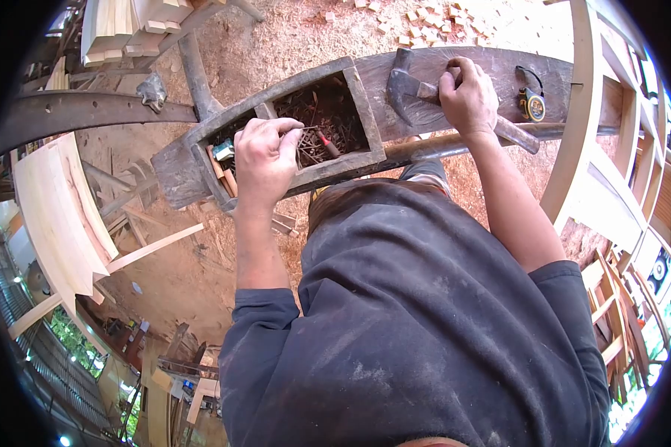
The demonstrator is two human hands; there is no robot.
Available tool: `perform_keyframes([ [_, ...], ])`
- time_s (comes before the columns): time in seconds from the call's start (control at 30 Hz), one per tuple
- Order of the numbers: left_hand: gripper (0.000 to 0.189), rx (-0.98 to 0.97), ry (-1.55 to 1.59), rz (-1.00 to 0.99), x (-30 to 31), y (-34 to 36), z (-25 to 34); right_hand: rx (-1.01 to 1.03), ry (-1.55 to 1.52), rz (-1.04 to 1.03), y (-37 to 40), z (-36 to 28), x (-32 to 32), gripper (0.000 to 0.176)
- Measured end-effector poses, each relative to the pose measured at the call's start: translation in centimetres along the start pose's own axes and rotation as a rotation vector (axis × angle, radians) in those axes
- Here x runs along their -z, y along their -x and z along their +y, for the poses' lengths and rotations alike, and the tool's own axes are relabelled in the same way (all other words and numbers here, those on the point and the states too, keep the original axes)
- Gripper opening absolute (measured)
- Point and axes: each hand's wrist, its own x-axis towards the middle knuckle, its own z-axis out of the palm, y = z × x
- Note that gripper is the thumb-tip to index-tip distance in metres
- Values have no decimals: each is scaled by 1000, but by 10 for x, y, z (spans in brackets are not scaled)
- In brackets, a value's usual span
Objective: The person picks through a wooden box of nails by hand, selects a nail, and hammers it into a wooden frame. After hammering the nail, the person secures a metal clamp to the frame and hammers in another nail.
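Left hand (265,160) pinched shut on nails (322,108) at wooden toolbox's (361,104) near rim, right hand (466,97) clenched around hammer (408,88), tape measure (531,104) just right, open sawdust floor (276,37) beyond.

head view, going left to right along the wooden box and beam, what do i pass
left hand → nails → hammer head → right hand → tape measure
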Motion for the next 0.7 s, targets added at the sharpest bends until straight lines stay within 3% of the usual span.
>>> perform_keyframes([
  [0.2,11,43,68,11,-6,0,-3,3,-7,21,1,-1,1,23],
  [0.27,15,-19,-54,143,-9,-3,3,19,4,29,1,0,1,22],
  [0.4,33,-132,-18,-17,-24,-2,22,21,20,4,-1,-1,3,22],
  [0.5,40,-348,-16,-82,-43,-4,20,93,24,35,1,-5,6,19],
  [0.53,39,-262,15,-126,-45,-2,24,125,24,61,1,-1,5,18],
  [0.57,21,-253,-8,-77,-52,2,21,96,30,64,2,-3,8,15],
  [0.67,40,-150,-20,-126,-64,10,5,74,-84,139,12,-1,1,19],
  [0.7,36,-95,-9,-144,-60,5,15,60,-80,131,12,-2,5,19],
])
